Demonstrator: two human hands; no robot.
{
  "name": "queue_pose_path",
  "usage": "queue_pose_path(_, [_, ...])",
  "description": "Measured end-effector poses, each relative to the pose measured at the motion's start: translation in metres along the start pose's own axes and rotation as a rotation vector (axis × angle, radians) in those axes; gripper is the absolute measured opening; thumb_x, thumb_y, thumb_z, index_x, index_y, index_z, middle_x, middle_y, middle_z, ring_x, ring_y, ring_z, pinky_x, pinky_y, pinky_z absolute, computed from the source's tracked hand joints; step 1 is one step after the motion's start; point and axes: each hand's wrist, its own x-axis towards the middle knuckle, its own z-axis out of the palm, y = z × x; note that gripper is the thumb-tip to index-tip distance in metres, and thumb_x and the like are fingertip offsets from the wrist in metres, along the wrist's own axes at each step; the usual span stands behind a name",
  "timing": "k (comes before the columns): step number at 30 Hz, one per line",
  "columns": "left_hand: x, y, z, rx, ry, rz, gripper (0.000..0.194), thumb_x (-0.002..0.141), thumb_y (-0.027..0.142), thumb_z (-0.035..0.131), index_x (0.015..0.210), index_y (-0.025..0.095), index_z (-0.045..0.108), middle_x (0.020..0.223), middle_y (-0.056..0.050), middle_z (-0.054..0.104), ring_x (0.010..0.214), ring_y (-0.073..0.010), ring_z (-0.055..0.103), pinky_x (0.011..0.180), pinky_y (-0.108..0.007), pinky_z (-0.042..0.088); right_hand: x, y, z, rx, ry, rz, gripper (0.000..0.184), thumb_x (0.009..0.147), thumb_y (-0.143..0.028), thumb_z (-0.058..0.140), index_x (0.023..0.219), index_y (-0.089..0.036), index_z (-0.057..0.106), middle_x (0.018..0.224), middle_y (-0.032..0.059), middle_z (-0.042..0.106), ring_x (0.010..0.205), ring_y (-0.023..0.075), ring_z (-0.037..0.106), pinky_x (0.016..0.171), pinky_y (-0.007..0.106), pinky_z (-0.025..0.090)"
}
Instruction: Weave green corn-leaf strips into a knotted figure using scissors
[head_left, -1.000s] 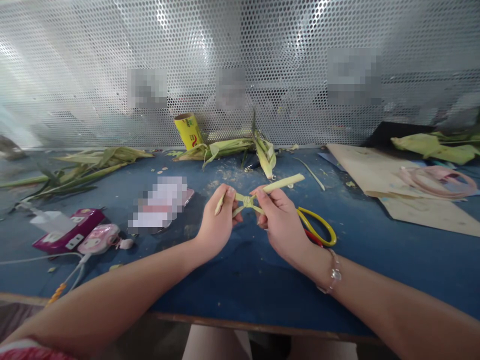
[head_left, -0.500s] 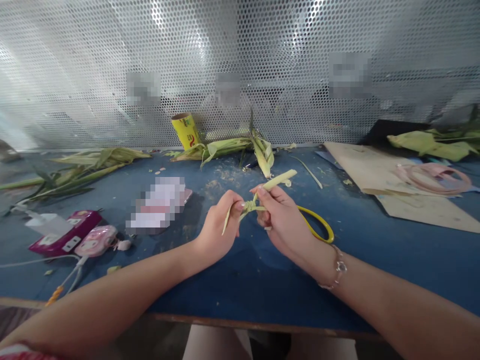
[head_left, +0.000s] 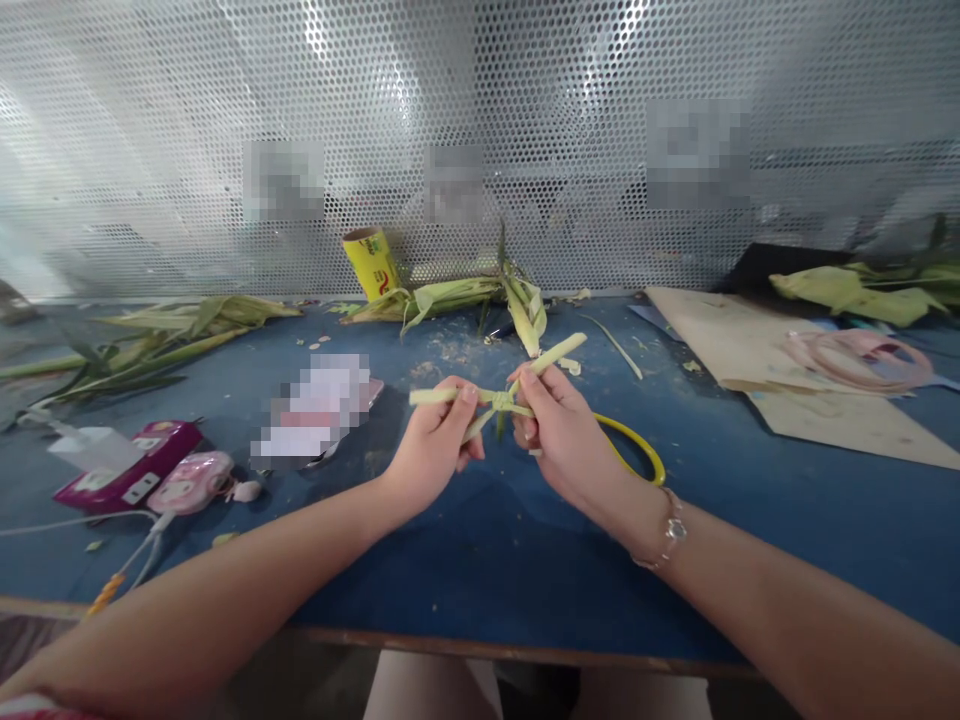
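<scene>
Between my hands, a little above the blue table, is a small woven knot of pale green corn husk strips (head_left: 501, 401), with strips running out to both sides. My left hand (head_left: 439, 440) is closed, pinching the strips on the left; one flat strip end sticks out past its thumb. My right hand (head_left: 556, 425) is closed too, pinching the strips on the right, and a wide strip end points up and away from it. Scissors with a yellow handle (head_left: 637, 440) lie beneath my right hand, partly hidden by it.
Corn husks (head_left: 450, 295) lie at the back beside a yellow tube (head_left: 371, 262). More husks (head_left: 187, 330) are at the left. A phone (head_left: 319, 410), a purple power strip (head_left: 127, 465) and a pink case (head_left: 191, 482) sit nearer. Brown paper (head_left: 705, 330) lies right. A perforated metal panel (head_left: 525, 130) stands behind.
My left hand has let the knot show again after covering part of it, and has shifted its pinch. The strip end at that hand, earlier hanging down, now points left. My right hand keeps its hold.
</scene>
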Motion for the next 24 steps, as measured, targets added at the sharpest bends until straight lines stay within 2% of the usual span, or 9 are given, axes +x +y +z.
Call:
queue_pose_path(3, [0.004,-0.001,-0.001,-0.109,-0.123,-0.059,0.041,0.086,0.04,0.04,0.057,0.014,0.052,0.048,0.001,0.053,0.038,-0.0049,0.042,0.04,-0.019,0.033,-0.001,0.003,-0.001,-0.105,-0.061,-0.056,0.021,0.084,-0.039,0.051,0.073,-0.02,0.048,0.048,-0.0089,0.041,0.041,0.0044,0.039,0.038,0.017,0.028])
queue_pose_path(6, [0.006,0.0,-0.001,-0.178,-0.179,-0.037,0.032,0.085,0.035,0.045,0.063,0.014,0.055,0.058,0.0,0.058,0.051,-0.0077,0.051,0.053,-0.021,0.042,-0.004,0.0,0.0,-0.182,-0.16,-0.073,0.018,0.085,-0.033,0.048,0.073,-0.02,0.047,0.05,-0.0077,0.046,0.045,0.0062,0.044,0.043,0.018,0.033])
queue_pose_path(8, [0.007,0.003,-0.002,-0.176,-0.193,-0.017,0.026,0.085,0.031,0.044,0.067,0.016,0.053,0.061,0.0,0.058,0.058,-0.0095,0.055,0.059,-0.023,0.044,-0.005,-0.003,-0.001,-0.225,-0.181,-0.084,0.013,0.084,-0.029,0.047,0.074,-0.02,0.047,0.049,-0.0077,0.047,0.045,0.0068,0.046,0.044,0.02,0.037])
queue_pose_path(12, [0.007,0.008,-0.006,0.05,-0.192,0.068,0.022,0.086,0.027,0.042,0.068,0.017,0.049,0.066,0.001,0.055,0.064,-0.0099,0.055,0.065,-0.024,0.045,-0.004,-0.007,-0.002,-0.255,-0.163,-0.098,0.007,0.078,-0.024,0.051,0.073,-0.02,0.047,0.054,-0.0062,0.052,0.048,0.0084,0.051,0.047,0.022,0.042])
queue_pose_path(17, [0.002,0.005,-0.008,0.33,-0.071,0.212,0.021,0.087,0.023,0.039,0.067,0.018,0.044,0.063,0.002,0.052,0.061,-0.0094,0.051,0.06,-0.023,0.041,-0.008,-0.009,0.001,-0.222,-0.208,-0.014,0.01,0.077,-0.026,0.053,0.072,-0.02,0.047,0.058,-0.0041,0.056,0.049,0.0096,0.055,0.05,0.025,0.048])
queue_pose_path(20, [-0.001,0.004,-0.007,0.362,-0.024,0.244,0.021,0.088,0.023,0.037,0.068,0.019,0.042,0.057,0.004,0.051,0.054,-0.0086,0.048,0.055,-0.022,0.038,-0.01,-0.009,0.004,-0.266,-0.21,-0.021,0.018,0.082,-0.034,0.05,0.071,-0.019,0.047,0.056,-0.0046,0.054,0.043,0.0078,0.05,0.043,0.022,0.043])
queue_pose_path(24, [-0.001,0.005,-0.005,0.41,0.035,0.247,0.021,0.087,0.022,0.037,0.066,0.02,0.041,0.054,0.004,0.049,0.05,-0.0084,0.045,0.053,-0.022,0.035,-0.01,-0.006,0.005,-0.249,-0.171,0.012,0.021,0.085,-0.037,0.047,0.072,-0.02,0.045,0.051,-0.0068,0.049,0.035,0.004,0.034,0.034,0.017,0.025])
